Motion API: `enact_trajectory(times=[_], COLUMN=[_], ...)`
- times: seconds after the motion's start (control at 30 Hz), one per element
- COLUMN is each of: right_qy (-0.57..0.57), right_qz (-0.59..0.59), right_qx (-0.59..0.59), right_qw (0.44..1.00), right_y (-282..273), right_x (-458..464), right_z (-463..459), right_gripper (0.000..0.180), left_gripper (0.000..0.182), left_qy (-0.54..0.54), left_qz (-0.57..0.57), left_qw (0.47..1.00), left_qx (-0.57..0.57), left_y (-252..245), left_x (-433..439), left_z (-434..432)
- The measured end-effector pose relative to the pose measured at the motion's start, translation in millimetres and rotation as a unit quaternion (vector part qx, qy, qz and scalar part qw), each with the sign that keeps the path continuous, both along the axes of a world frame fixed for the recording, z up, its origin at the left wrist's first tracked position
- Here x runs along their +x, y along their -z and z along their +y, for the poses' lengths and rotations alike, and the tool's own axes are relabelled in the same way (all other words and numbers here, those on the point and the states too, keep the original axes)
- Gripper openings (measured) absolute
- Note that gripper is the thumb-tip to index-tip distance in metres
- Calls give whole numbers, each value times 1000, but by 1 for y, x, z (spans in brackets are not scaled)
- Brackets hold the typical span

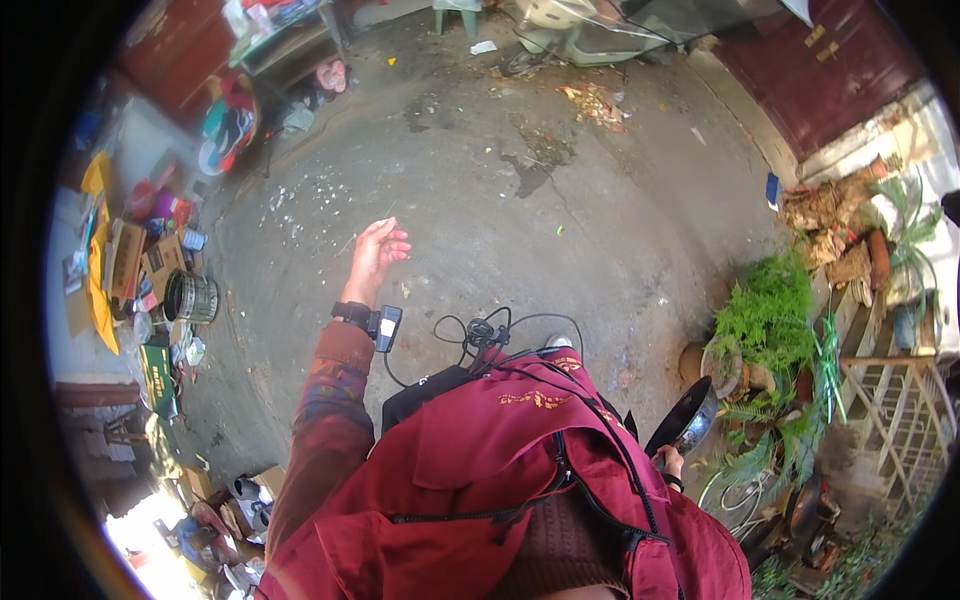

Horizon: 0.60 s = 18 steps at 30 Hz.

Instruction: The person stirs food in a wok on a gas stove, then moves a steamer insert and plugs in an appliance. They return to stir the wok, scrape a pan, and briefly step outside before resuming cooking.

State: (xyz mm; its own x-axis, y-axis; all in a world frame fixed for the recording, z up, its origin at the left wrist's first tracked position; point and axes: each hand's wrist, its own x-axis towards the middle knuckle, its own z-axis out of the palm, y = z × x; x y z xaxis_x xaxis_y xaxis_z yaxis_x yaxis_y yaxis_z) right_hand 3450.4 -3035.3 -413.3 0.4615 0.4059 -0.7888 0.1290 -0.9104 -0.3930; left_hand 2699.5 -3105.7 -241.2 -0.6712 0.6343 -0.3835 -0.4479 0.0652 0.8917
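My left hand (377, 251) is held out over the concrete floor (465, 202), palm turned inward and fingers loosely curled. It appears to hold nothing; thin pale lines show close behind it, too fine to make out. A black strap with a small box-like device (386, 328) is on that wrist, and a black cable runs from it. Low on the right, my right hand (667, 459) grips a dark frying pan (688, 420), tilted on its side beside potted plants. The sleeve and jacket partly hide this hand and the pan's handle.
Ferns (772, 300) and a clay pot (724, 367) crowd the right, near a metal rack (896, 420). Cardboard boxes (161, 262) and a metal drum (193, 296) line the left wall. Ahead, a covered scooter (592, 37) stands beyond a litter pile (596, 105). Coiled cable (480, 330) hangs before me.
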Motion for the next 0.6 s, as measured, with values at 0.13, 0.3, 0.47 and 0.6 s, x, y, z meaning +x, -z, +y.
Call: enact_trajectory(times=[0.13,0.3,0.47,0.6], right_qy=[-120,-157,-197,-48], right_qz=[66,155,376,601], right_qx=[31,10,126,-44], right_qw=[990,975,897,797], right_y=[2,14,12,-11], right_x=[-107,-298,-517,-708], right_z=[103,249,372,455], right_gripper=[16,14,24,15], left_gripper=[35,36,44,37], left_qy=[-18,-107,-305,-456], left_qz=[-11,-26,-135,-186], left_qw=[999,994,939,870], left_qx=[33,19,-79,-33], left_y=[16,63,108,143], left_x=[-65,-195,-310,-360], left_z=[30,46,-18,-80])
